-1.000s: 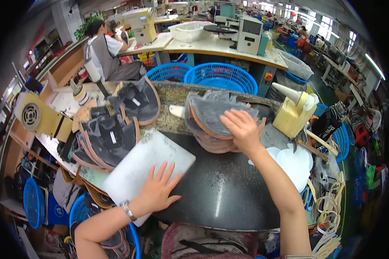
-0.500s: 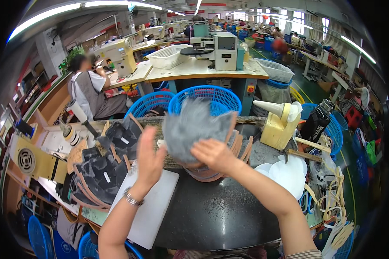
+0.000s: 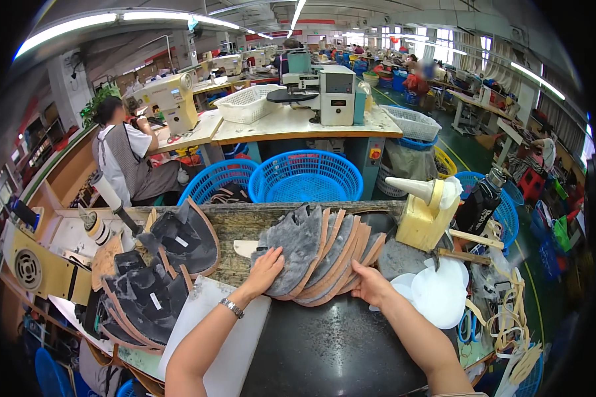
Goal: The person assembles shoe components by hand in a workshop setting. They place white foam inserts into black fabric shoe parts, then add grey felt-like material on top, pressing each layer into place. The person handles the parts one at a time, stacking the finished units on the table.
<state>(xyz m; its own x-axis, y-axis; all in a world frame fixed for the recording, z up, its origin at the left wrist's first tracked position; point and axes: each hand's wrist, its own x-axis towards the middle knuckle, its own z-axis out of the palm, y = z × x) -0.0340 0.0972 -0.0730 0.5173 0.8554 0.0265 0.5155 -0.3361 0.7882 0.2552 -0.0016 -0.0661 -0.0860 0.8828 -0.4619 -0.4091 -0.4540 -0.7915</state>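
A fanned stack of curved grey, fuzzy-faced pieces with tan edges [image 3: 302,255], apparently leather, lies at the far side of the black work surface [image 3: 318,351]. My left hand [image 3: 266,271] rests on the stack's left lower edge, its fingers stretched over the top piece. At the right end, my right hand [image 3: 371,283] grips the edges of the overlapping pieces; some of its fingertips are hidden. More dark grey pieces with tan edges [image 3: 146,301] lie in piles to the left, with small white labels on them.
A white board [image 3: 208,344] lies left of the black surface. To the right are a yellow block with a white cone [image 3: 420,221], a hammer [image 3: 467,257], white discs [image 3: 440,294] and a black bottle [image 3: 480,205]. Blue baskets [image 3: 304,175] stand beyond the bench.
The top grey piece, blurred and raised earlier, now lies on the stack. My left hand has come down onto it; my right hand has moved to the stack's right edge.
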